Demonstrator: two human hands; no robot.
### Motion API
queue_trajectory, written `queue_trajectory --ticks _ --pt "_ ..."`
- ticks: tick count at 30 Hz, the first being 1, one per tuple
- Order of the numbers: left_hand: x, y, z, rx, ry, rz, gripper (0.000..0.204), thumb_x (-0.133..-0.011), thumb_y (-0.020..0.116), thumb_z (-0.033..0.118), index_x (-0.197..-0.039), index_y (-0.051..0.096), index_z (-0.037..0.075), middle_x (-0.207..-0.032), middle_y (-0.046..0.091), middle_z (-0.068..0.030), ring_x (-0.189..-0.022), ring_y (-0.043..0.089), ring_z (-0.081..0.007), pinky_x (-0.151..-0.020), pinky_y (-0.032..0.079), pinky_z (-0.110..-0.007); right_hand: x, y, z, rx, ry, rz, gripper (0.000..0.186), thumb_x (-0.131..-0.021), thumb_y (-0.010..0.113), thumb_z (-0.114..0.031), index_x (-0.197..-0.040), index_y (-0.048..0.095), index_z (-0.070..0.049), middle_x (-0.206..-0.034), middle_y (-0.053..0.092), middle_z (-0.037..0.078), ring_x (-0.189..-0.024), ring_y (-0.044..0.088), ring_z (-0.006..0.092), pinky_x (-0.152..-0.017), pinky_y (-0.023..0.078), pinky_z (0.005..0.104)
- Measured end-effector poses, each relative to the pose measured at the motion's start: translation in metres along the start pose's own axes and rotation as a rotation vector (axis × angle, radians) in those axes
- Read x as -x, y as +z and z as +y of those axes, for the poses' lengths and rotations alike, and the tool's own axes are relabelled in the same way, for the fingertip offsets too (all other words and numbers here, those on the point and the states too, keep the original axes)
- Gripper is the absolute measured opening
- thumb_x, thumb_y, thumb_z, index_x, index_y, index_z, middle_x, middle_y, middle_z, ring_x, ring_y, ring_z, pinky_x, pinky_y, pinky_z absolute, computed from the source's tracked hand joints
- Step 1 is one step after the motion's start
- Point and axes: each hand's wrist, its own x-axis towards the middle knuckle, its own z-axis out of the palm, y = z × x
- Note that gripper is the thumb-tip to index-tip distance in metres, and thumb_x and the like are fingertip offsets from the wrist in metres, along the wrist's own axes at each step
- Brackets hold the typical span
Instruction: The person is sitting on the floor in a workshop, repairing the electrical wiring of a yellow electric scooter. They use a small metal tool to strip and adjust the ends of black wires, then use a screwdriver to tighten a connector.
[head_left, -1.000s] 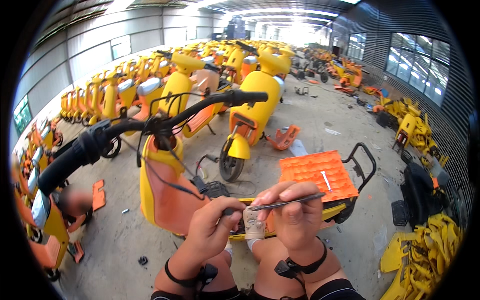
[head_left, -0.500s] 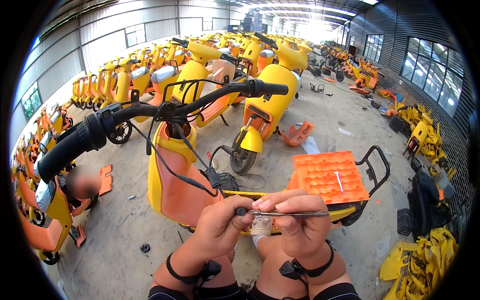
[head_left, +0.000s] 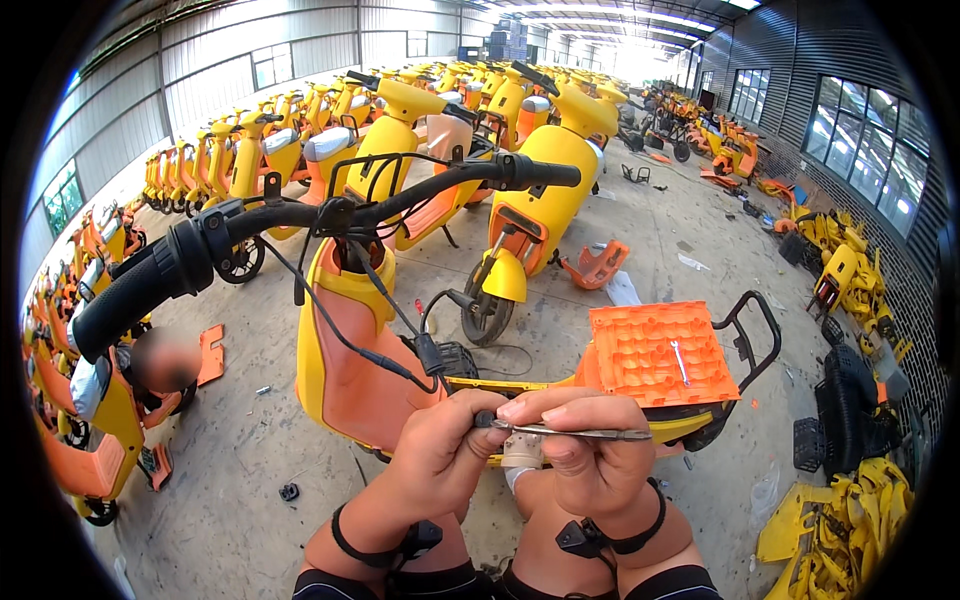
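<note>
In front of my knees my two hands meet, both closed. My left hand (head_left: 438, 450) pinches a small black round-ended piece (head_left: 486, 418) between thumb and fingers. A thin metal rod (head_left: 610, 435), like a screwdriver shaft, lies in the fingers of my right hand (head_left: 600, 450). Its left end reaches the black piece; whether the two are joined I cannot tell. Just beyond stands a yellow and orange scooter (head_left: 330, 360) with bare black handlebars (head_left: 400, 205) and hanging cables. On its rear lies an orange moulded tray (head_left: 650, 360) bearing a small wrench (head_left: 680, 363).
Rows of yellow scooters (head_left: 380, 140) stand behind. An orange panel (head_left: 598, 265) lies on the concrete floor (head_left: 240, 470). Yellow body parts (head_left: 840, 530) are heaped at the right, near black parts (head_left: 850, 400). Another person (head_left: 165, 365) is low among scooters at the left.
The rod has tilted slightly, its right end now lower, and has shifted a little left with my right hand. Both hands keep their grips.
</note>
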Motion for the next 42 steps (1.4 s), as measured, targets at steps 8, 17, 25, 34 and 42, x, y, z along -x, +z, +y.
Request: queue_trajectory --ticks 8,17,25,34,42 --pt "-0.003 -0.001 -0.002 0.002 -0.046 -0.016 0.017 -0.097 0.063 0.007 -0.113 0.063 0.000 -0.094 0.071 -0.0103 -0.082 0.070 -0.0187 -0.072 0.054 -0.029 -0.003 -0.002 0.002 0.012 -0.015 0.001 0.022 -0.097 0.065 -0.008 -0.113 0.054 0.002 -0.107 0.070 0.024 -0.092 0.071 0.0231 -0.079 0.058 0.0331" --pt "-0.005 0.001 0.002 -0.102 -0.009 0.005 0.021 -0.095 0.064 0.007 -0.115 0.063 0.000 -0.096 0.071 -0.0135 -0.083 0.071 -0.0240 -0.072 0.055 -0.031 -0.003 -0.001 0.002 0.025 -0.040 -0.003 0.022 -0.098 0.063 -0.008 -0.114 0.053 0.002 -0.108 0.070 0.023 -0.096 0.070 0.0256 -0.082 0.057 0.0344" --pt "-0.005 0.015 0.005 -0.334 0.053 0.140 0.016 -0.090 0.066 0.005 -0.106 0.064 0.002 -0.087 0.069 -0.0144 -0.071 0.069 -0.0319 -0.060 0.054 -0.037 0.002 0.002 0.003 -0.019 0.002 0.056 0.018 -0.102 0.057 -0.010 -0.112 0.049 0.001 -0.109 0.068 0.024 -0.098 0.069 0.0256 -0.085 0.056 0.0347" --pt "0.000 0.022 0.013 -0.520 0.108 0.263 0.013 -0.088 0.065 0.001 -0.100 0.062 0.001 -0.078 0.067 -0.0141 -0.064 0.067 -0.0330 -0.057 0.052 -0.040 0.005 0.013 0.010 -0.060 -0.020 0.065 0.014 -0.103 0.052 -0.008 -0.114 0.045 -0.001 -0.112 0.068 0.021 -0.103 0.067 0.0252 -0.085 0.056 0.0344" --pt "0.000 0.025 0.013 -0.506 0.100 0.272 0.010 -0.090 0.062 0.001 -0.100 0.062 0.001 -0.074 0.066 -0.0137 -0.061 0.066 -0.0312 -0.054 0.050 -0.038 0.006 0.014 0.013 -0.023 -0.055 0.081 0.014 -0.104 0.053 -0.010 -0.113 0.045 -0.002 -0.112 0.068 0.020 -0.102 0.067 0.0264 -0.086 0.055 0.0369"
